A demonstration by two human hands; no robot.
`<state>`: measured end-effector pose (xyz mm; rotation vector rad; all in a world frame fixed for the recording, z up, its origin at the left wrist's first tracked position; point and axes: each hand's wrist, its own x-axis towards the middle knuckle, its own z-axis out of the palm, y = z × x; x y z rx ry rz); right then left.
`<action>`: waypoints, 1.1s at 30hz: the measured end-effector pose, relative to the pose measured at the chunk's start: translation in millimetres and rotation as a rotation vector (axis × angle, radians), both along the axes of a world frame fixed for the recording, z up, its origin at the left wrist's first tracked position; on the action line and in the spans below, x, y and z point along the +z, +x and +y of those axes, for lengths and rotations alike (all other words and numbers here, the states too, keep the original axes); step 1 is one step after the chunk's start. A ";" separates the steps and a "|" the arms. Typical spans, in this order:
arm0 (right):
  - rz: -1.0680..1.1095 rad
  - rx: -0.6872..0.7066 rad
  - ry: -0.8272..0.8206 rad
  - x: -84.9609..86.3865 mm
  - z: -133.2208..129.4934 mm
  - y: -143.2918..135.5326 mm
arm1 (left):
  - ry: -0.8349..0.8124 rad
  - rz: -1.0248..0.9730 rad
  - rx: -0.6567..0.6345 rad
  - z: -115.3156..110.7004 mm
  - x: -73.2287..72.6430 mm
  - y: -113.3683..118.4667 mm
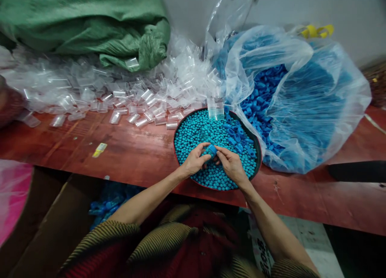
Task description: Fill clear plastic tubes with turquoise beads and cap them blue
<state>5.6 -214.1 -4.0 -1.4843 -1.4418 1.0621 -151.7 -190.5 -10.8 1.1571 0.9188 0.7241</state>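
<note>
Fingers of the left hand (193, 162) are curled around a small blue-capped piece (211, 150); fingers of the right hand (231, 165) are bunched at its right edge, though whether they grip or only press cannot be told; the piece is above the middle of a round basin (258, 153), over turquoise beads (188, 138).

The piece looks light and fairly stiff; its smooth, glossy surface is probably a little slippery, and any clear wall would likely scratch or dent under a hard squeeze; the surest hold seems to be around its body with one hand, leaving the cap edge to the other hand's fingertips; the beads look hard, round and quick to roll.

Inside the basin, at its far right, lie loose blue parts (237, 138); clear tubes (215, 110) rest across its far rim; more clear tubes, thin and hollow, spread to its left over the red tabletop (135, 161), with a green sack (84, 22) behind them; right of the basin, a translucent bag (310, 105) slumps open around many blue parts.

Well left of the basin, a small yellow and white label (99, 150) is too small to read; below and right of the basin, a white wrapper (263, 254) carries black characters, sideways and unclear; no brand is legible.
</note>
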 end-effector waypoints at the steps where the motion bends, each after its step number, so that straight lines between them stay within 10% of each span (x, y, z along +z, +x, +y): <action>1: -0.023 0.019 0.000 0.7 -1.1 0.6 | 0.005 -0.009 -0.001 -0.7 0.7 -0.8; 20: -0.220 0.327 0.256 11.4 7.2 16.4 | 0.044 -0.029 0.041 -1.7 -0.8 -5.4; 28: 0.260 0.038 -0.093 7.7 8.4 23.8 | 0.017 0.008 -0.153 -2.7 4.2 -5.0; 33: -0.150 0.140 0.022 1.9 -5.5 -2.3 | 0.162 0.033 -0.013 -5.8 -1.1 -3.1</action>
